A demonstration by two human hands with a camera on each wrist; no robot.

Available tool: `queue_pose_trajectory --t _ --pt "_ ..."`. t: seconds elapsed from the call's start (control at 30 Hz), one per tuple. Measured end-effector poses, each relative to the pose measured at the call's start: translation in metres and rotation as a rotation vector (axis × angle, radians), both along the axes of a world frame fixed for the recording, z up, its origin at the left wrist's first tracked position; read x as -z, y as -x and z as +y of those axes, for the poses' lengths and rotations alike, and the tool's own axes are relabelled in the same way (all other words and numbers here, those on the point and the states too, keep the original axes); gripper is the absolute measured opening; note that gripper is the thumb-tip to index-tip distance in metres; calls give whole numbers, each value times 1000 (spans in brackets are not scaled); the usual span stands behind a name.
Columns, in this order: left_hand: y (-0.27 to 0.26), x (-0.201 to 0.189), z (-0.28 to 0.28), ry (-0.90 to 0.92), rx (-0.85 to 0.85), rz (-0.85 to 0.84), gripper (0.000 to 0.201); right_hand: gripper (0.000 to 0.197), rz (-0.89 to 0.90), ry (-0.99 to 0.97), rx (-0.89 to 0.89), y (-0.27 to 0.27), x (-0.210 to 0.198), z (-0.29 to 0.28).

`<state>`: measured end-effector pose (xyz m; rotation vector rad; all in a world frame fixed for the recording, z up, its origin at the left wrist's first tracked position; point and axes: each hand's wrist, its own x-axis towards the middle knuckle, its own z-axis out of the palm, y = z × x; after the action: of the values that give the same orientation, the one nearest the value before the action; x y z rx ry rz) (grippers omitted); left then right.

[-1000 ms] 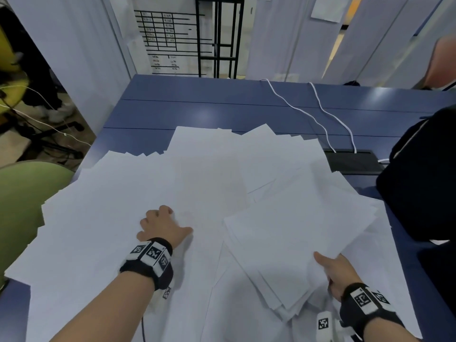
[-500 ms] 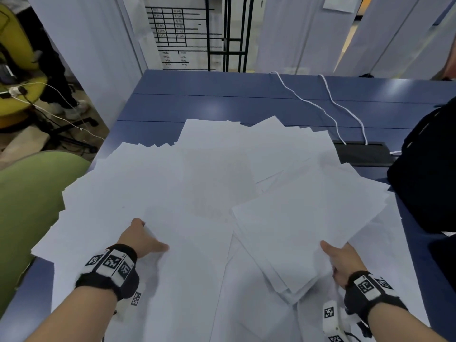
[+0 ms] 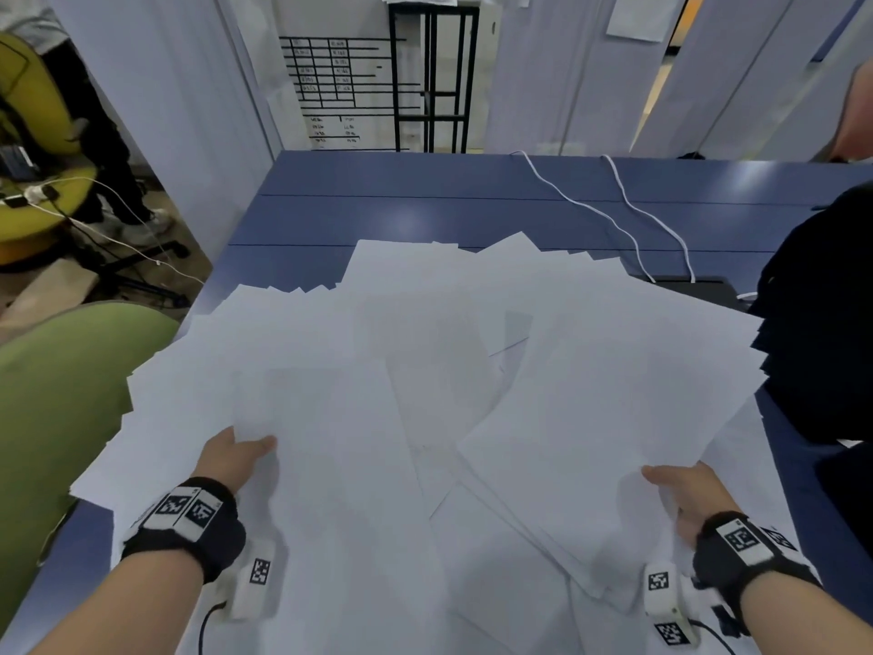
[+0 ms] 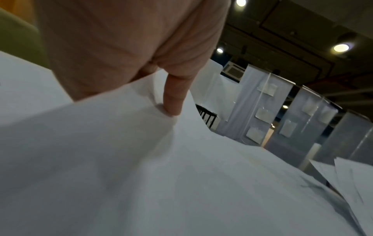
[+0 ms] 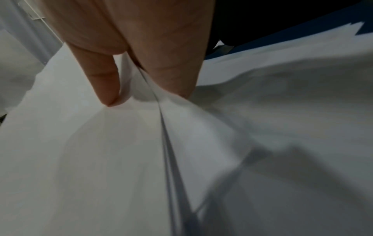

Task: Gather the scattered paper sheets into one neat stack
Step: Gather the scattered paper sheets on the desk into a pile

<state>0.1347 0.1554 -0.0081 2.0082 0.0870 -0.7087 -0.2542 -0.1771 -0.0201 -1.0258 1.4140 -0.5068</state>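
Note:
Several white paper sheets (image 3: 425, 352) lie fanned over the blue table (image 3: 425, 215). My left hand (image 3: 236, 453) pinches the near corner of a raised bundle of sheets on the left, thumb on top and fingers hidden underneath. In the left wrist view the thumb (image 4: 175, 94) presses into the paper (image 4: 141, 159). My right hand (image 3: 680, 484) grips the near edge of a lifted bundle (image 3: 614, 394) on the right. The right wrist view shows the thumb (image 5: 101, 79) over the sheet edges (image 5: 161, 119) and the other fingers beneath.
A person in dark clothing (image 3: 822, 323) sits at the table's right edge. Two white cables (image 3: 614, 219) run to a black box (image 3: 694, 288) behind the papers. A green chair (image 3: 61, 394) stands at the left. White partitions (image 3: 189, 111) enclose the far side.
My left hand slid back toward me from the middle of the sheets and took hold of a bundle's near corner. My right hand kept its grip while its bundle rose and spread wider.

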Motion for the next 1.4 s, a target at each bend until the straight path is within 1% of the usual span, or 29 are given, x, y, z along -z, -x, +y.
queue_pose_trajectory --t 0.07,0.13,0.17,0.23,0.3,0.37,0.43,0.5,0.57,0.63,0.7,0.73,0.83,0.9,0.93,1.0,1.1,1.17,1.2,1.23,1.3,1.33,1.4 --pt "-2 -5 -12 85 -63 14 25 23 7 4 17 1 -8 1" --pt "-6 -8 -27 121 -89 0 24 12 3 8 23 -1 -14 3" --pt "-8 -8 -37 131 -102 -11 24 10 9 16 19 -2 -17 3" --pt "-14 -5 -56 105 -101 -21 24 14 46 34 8 -4 -14 0" --pt "-15 -4 -76 40 -32 -41 26 7 113 38 -22 -3 -8 -2" --pt "-10 -7 -97 12 42 -67 28 12 201 43 -79 -2 -1 -6" --pt "-6 -9 -114 17 90 -64 26 11 248 48 -130 -2 1 -7" --pt "-5 -6 -126 28 135 -18 21 19 268 62 -150 -4 0 -8" --pt "-8 2 -134 42 185 38 17 20 276 71 -157 -6 0 -8" --pt "-9 10 -141 62 223 106 17 16 289 69 -149 -7 1 -9" --pt "0 7 -146 80 268 155 21 9 306 71 -155 -6 3 -10" --pt "7 4 -149 84 293 160 23 9 300 70 -159 -5 3 -10" --pt "29 -6 -155 81 352 94 20 14 282 70 -166 -5 4 -10" --pt "41 -13 -158 79 351 -36 18 16 273 74 -173 -5 3 -10" --pt "46 -18 -158 84 329 -104 21 16 278 77 -181 -6 2 -9" --pt "48 -30 -157 124 275 -202 41 19 270 83 -196 -5 3 -8" --pt "41 -47 -151 190 198 -208 82 22 258 86 -210 -5 0 -5" --pt "37 -62 -146 199 184 -219 101 20 250 78 -220 -5 -1 -6" --pt "36 -70 -144 217 174 -237 103 17 254 73 -233 -5 -2 -5" --pt "36 -79 -143 249 164 -259 100 15 255 76 -245 -5 -1 -6" --pt "38 -98 -140 304 169 -305 90 17 246 83 -270 -2 1 -7" --pt "42 -108 -140 320 195 -324 93 18 240 82 -286 -1 1 -8" --pt "53 -128 -143 356 268 -340 112 20 228 85 -321 2 1 -11"
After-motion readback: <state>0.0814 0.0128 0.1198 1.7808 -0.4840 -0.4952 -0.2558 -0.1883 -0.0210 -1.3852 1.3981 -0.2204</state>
